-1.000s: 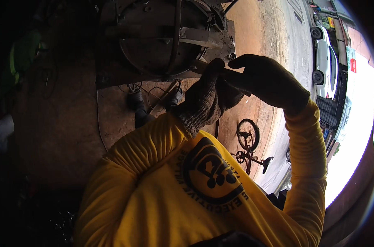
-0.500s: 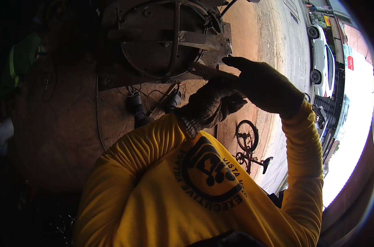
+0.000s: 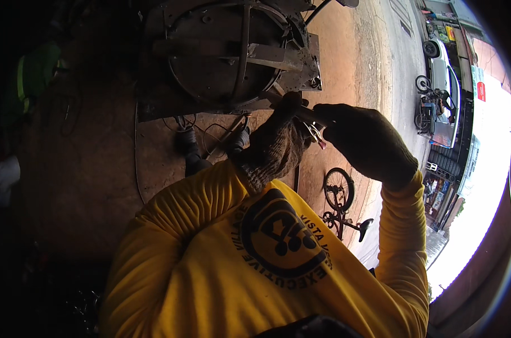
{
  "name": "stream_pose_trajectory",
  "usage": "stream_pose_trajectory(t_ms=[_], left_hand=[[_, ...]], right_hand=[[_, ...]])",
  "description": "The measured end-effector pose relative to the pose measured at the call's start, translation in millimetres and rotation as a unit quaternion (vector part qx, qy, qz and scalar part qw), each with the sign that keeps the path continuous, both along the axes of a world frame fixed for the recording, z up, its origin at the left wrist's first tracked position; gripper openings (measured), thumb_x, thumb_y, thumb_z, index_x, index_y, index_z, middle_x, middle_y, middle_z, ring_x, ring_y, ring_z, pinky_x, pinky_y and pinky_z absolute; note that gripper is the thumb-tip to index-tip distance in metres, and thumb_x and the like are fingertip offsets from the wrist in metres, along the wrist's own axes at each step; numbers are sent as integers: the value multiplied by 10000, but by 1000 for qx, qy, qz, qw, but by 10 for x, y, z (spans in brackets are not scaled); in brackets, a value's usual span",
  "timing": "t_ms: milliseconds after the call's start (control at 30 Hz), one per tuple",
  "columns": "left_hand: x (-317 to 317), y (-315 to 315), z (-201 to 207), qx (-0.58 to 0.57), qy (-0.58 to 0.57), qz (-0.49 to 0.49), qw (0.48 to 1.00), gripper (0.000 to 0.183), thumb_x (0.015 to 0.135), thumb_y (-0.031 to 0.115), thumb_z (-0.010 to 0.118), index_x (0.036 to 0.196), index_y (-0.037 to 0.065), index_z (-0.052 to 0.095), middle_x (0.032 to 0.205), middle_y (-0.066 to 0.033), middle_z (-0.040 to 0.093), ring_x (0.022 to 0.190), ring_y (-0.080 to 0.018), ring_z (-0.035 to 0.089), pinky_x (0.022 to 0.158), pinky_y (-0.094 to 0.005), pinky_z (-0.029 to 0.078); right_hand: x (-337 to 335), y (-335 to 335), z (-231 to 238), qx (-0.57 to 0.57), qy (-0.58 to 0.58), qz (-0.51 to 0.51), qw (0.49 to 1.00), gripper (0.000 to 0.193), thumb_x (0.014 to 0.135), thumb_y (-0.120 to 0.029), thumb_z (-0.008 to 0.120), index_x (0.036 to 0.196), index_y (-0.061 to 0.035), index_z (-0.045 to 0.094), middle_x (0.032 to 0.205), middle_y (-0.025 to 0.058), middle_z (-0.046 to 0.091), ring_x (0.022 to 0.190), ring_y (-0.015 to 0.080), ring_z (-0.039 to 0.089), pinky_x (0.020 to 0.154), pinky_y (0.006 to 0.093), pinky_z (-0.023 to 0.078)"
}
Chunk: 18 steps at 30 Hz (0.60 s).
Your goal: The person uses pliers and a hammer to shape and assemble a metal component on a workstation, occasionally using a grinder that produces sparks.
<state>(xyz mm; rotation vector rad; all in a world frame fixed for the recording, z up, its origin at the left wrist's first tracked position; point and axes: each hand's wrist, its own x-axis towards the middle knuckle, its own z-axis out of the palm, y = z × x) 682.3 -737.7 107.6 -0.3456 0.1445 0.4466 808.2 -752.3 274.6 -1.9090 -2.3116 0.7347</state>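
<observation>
Both my hands wear dark knitted gloves and meet in front of my chest. My left hand [image 3: 275, 141] is closed, its thumb pressed along a narrow flat metal bar [image 3: 306, 114]. The bar's far end reaches toward the edge of a dark metal frame with a round plate [image 3: 210, 67]. Curled fingers of my right hand [image 3: 368, 143] close on the bar's near end. A small shiny piece with a reddish tip [image 3: 321, 143] sticks out beneath the bar between the hands; its kind cannot be made out.
Below the frame are two dark shoes [image 3: 189, 147] and loose cables [image 3: 213, 138]. A bicycle [image 3: 338, 197] stands to the right on the brown ground. Along the street are a white car [image 3: 444, 67] and a motorcycle [image 3: 423, 101]. Far left, a person in green [image 3: 38, 79] appears in shadow.
My right hand has lowered slightly, and its raised, stretched thumb and fingers have curled onto the bar. My left thumb now shows on top. A motorcycle has appeared on the street.
</observation>
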Motion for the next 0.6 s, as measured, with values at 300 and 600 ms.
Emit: stream_pose_trajectory(t_ms=[300, 600], left_hand=[[36, 26, 158, 50, 140, -8, 989, 248, 944, 279, 680, 1057, 86, 572, 979, -66, 609, 958, -201, 615, 959, -416, 498], [51, -160, -153, 374, 294, 58, 878, 326, 971, 292, 638, 1221, 91, 574, 1115, -54, 588, 1071, -191, 579, 998, -377, 441]], right_hand=[[-83, -537, -35, 203, -88, -90, 971, 336, 814, -122, 767, 1134, -91, 671, 874, 105, 695, 722, 257, 690, 637, 356, 542], [-94, -855, -284, 3, 239, -487, 840, 332, 967, -346, 617, 963, -19, 673, 706, 92, 653, 577, 195, 632, 555, 297, 509]])
